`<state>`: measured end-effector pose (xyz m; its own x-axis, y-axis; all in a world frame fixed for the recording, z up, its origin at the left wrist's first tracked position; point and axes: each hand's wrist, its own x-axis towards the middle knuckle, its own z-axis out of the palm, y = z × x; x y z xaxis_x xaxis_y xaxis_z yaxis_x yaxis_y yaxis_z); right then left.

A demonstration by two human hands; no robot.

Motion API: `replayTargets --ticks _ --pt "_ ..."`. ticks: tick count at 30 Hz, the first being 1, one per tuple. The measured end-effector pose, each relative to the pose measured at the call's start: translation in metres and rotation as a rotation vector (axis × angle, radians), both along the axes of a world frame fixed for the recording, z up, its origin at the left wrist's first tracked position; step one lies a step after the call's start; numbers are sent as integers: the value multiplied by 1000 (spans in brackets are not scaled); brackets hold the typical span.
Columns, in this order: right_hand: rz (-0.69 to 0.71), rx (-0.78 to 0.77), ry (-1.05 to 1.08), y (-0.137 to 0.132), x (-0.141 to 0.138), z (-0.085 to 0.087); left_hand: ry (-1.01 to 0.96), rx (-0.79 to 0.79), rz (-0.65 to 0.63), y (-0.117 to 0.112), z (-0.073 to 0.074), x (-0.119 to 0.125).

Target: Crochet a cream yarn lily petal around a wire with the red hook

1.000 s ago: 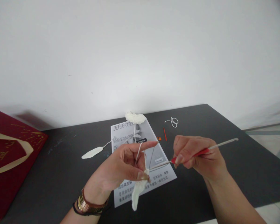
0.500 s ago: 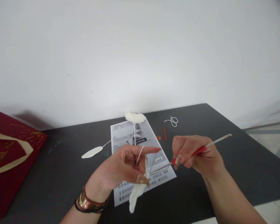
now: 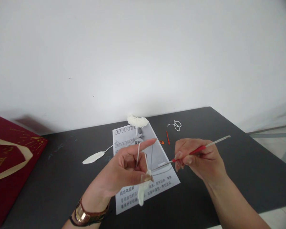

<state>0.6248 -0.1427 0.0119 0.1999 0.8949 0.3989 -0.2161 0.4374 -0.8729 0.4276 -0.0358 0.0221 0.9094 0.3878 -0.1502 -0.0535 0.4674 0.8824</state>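
The left hand [image 3: 124, 167] is pinching one white crocheted petal [image 3: 142, 190]; the right hand [image 3: 196, 157] is gripping one crochet hook [image 3: 193, 152]; a second petal [image 3: 93, 157] is lying on the desk [image 3: 62, 178].

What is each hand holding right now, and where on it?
The right hand grips the crochet hook on its red handle. The left hand pinches the white crocheted piece at its top edge, yarn looped over the forefinger.

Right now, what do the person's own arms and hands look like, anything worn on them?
Both forearms are bare, with no sleeves in view. The left hand has a gold-toned metal bracelet or watch band at the wrist, with a thin dark band beside it. Its thumbnail looks long. The right hand shows no rings, wristwear or gloves.
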Motion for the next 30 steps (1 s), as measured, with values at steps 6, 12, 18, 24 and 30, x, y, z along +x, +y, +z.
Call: replayTargets --ticks 6,12,18,24,30 --pt "-96 27 4 3 -12 -3 -19 75 146 -7 7 3" --pt "-142 -65 117 6 -23 -9 -5 168 267 -14 7 6" --pt "-132 -133 191 7 -24 -10 45 117 410 -21 10 11" --pt "-169 -178 217 9 -27 -10 58 117 419 -22 4 12" --pt "-223 -241 349 11 -36 -11 71 116 472 -25 1 17"
